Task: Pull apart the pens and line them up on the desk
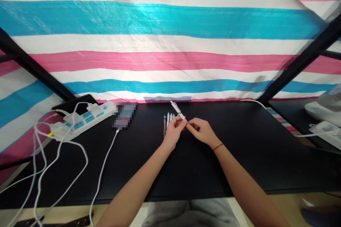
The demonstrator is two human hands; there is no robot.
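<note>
A white pen (177, 109) with a clip slants up and to the left out of my fingers, above the black table. My left hand (174, 130) pinches its barrel between thumb and fingers. At the pen's lower end, the fingertips of my right hand (201, 130) close on its greyish tip. Both hands nearly touch each other there. Just behind my left hand lie several more pens (168, 117), side by side, white ones and a dark one at the left. My left hand hides part of this row.
The black table (138, 163) spreads under my hands. Left of me are a phone (125, 115) on a white cable, a white power strip (87, 118) with plugs, and looping cables. A striped sheet (170, 62) hangs behind; another power strip (327, 131) sits far right.
</note>
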